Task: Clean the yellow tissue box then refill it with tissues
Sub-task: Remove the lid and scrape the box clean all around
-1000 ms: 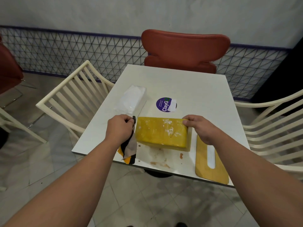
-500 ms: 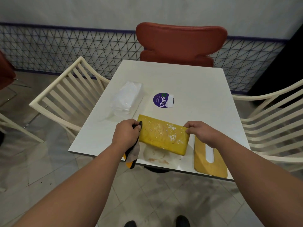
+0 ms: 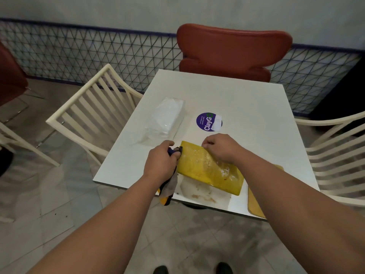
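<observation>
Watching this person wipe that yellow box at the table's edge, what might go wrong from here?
The yellow box sits tilted near the table edge, so a hard wipe might push it off. The cloth in the left hand hangs past the edge and may drag the brownish stains around. White specks remain on the box, so refilling from the tissue pack now could soil the tissues.

Smeared yellow tissue box (image 3: pixel 207 171) lies angled on table.

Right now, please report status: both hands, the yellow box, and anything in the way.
Left hand grips cloth at box end. Right hand holds yellow tissue box far edge, box tilted, smears visible. Tissue pack unopened beside; nothing blocking.
</observation>
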Tool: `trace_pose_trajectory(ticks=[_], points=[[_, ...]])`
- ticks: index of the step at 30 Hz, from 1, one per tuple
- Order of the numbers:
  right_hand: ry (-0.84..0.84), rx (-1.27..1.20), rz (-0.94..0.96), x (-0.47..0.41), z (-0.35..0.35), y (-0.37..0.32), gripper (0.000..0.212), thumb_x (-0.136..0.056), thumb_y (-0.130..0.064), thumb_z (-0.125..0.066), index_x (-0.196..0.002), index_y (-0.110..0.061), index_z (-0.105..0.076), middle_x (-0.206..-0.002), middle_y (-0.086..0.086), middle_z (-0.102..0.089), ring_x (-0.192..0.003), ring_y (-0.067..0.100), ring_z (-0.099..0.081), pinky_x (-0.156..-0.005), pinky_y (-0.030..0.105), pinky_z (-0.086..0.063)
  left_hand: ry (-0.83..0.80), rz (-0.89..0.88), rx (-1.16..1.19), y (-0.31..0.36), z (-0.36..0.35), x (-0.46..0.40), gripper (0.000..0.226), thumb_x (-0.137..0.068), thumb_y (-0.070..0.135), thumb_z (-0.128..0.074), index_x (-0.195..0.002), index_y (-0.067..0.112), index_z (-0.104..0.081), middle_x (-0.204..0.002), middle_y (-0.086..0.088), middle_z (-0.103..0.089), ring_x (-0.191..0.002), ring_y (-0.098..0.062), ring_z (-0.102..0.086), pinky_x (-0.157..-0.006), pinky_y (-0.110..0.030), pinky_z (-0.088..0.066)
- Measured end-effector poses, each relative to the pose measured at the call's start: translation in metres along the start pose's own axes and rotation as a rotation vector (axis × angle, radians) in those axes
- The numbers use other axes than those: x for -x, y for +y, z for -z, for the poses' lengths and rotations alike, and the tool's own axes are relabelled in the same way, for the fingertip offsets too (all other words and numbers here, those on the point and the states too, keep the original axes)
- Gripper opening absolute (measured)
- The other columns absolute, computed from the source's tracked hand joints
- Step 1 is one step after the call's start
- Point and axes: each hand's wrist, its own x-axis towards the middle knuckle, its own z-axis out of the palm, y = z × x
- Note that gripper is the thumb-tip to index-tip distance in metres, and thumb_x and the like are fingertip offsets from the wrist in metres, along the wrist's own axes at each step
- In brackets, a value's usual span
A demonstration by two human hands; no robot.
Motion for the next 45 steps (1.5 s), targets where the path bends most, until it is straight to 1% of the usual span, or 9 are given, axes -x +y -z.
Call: trace_pose_trajectory(ticks=[6, 11, 13, 19, 24, 30, 35, 39, 45], points=[[0.031, -0.003, -0.081, 0.003, -0.008, 0.0, 0.026, -0.098, -0.027, -0.046, -0.109, -0.018, -0.067, -0.115, 0.002, -0.065, -0.103, 0.019, -0.054, -0.079, 0.026, -0.037, -0.073, -0.168, -0.161, 0.0, 0.01, -0.019, 0.024, -0.095, 0.028, -0.053, -0.115, 0.027, -0.066, -0.11, 0.002, -0.063, -0.1, -0.019, -0.058, -0.081, -0.031, -0.046], [0.074, -0.053, -0.056, 0.004, -0.012, 0.005, 0.024, -0.097, -0.025, -0.048, -0.104, -0.018, -0.07, -0.11, 0.001, -0.067, -0.101, 0.02, -0.056, -0.076, 0.025, -0.036, -0.174, -0.43, -0.393, 0.032, -0.013, -0.019, 0.028, -0.097, 0.035, -0.044, -0.117, 0.032, -0.064, -0.107, 0.004, -0.056, -0.092, -0.02, -0.058, -0.072, -0.032, -0.047], [0.093, -0.061, -0.043, 0.002, -0.015, 0.006, 0.025, -0.097, -0.026, -0.048, -0.102, -0.019, -0.071, -0.109, 0.0, -0.068, -0.1, 0.02, -0.057, -0.076, 0.026, -0.037, -0.183, -0.461, -0.455, 0.036, -0.018, -0.022, 0.029, -0.098, 0.035, -0.043, -0.118, 0.033, -0.064, -0.107, 0.002, -0.056, -0.09, -0.022, -0.059, -0.07, -0.033, -0.049], [0.104, -0.109, -0.027, -0.001, -0.02, 0.014, 0.023, -0.096, -0.027, -0.048, -0.101, -0.023, -0.07, -0.11, -0.003, -0.069, -0.096, 0.015, -0.056, -0.076, 0.026, -0.039, -0.092, -0.295, -0.456, 0.015, -0.007, -0.028, 0.027, -0.097, 0.031, -0.046, -0.113, 0.027, -0.068, -0.099, 0.0, -0.055, -0.086, -0.022, -0.058, -0.068, -0.031, -0.046], [0.118, -0.088, -0.012, -0.002, -0.018, 0.016, 0.024, -0.096, -0.026, -0.047, -0.1, -0.023, -0.071, -0.106, -0.003, -0.069, -0.097, 0.019, -0.059, -0.078, 0.028, -0.044, -0.146, -0.391, -0.447, 0.042, -0.031, -0.018, 0.029, -0.097, 0.032, -0.044, -0.113, 0.027, -0.068, -0.098, -0.001, -0.055, -0.086, -0.023, -0.059, -0.066, -0.031, -0.044], [0.098, -0.119, 0.0, -0.001, -0.02, 0.016, 0.025, -0.098, -0.028, -0.047, -0.106, -0.02, -0.069, -0.111, -0.002, -0.068, -0.099, 0.018, -0.058, -0.078, 0.027, -0.043, -0.022, -0.199, -0.365, 0.016, -0.006, -0.026, 0.028, -0.098, 0.028, -0.047, -0.116, 0.024, -0.067, -0.103, -0.004, -0.058, -0.093, -0.023, -0.056, -0.074, -0.027, -0.039], [0.108, -0.104, -0.005, 0.0, -0.018, 0.015, 0.024, -0.098, -0.028, -0.047, -0.104, -0.021, -0.069, -0.108, -0.001, -0.068, -0.092, 0.016, -0.055, -0.076, 0.027, -0.043, -0.106, -0.299, -0.332, 0.031, -0.024, -0.018, 0.028, -0.097, 0.03, -0.047, -0.115, 0.028, -0.068, -0.103, -0.002, -0.058, -0.095, -0.023, -0.057, -0.077, -0.03, -0.045], [0.072, -0.099, 0.002, 0.0, -0.014, 0.014, 0.025, -0.099, -0.026, -0.045, -0.107, -0.018, -0.068, -0.11, 0.0, -0.067, -0.09, 0.013, -0.052, -0.076, 0.025, -0.04, -0.034, -0.155, -0.257, 0.01, -0.01, -0.032, 0.025, -0.095, 0.027, -0.052, -0.112, 0.022, -0.069, -0.104, -0.005, -0.062, -0.096, -0.023, -0.058, -0.078, -0.029, -0.043], [0.03, -0.035, 0.002, -0.011, -0.016, -0.006, 0.023, -0.098, -0.028, -0.046, -0.107, -0.018, -0.065, -0.109, 0.001, -0.065, -0.098, 0.019, -0.056, -0.076, 0.027, -0.042, -0.066, -0.15, -0.211, 0.003, -0.011, -0.036, 0.024, -0.094, 0.028, -0.053, -0.109, 0.021, -0.071, -0.103, -0.005, -0.066, -0.095, -0.023, -0.06, -0.078, -0.031, -0.047]])
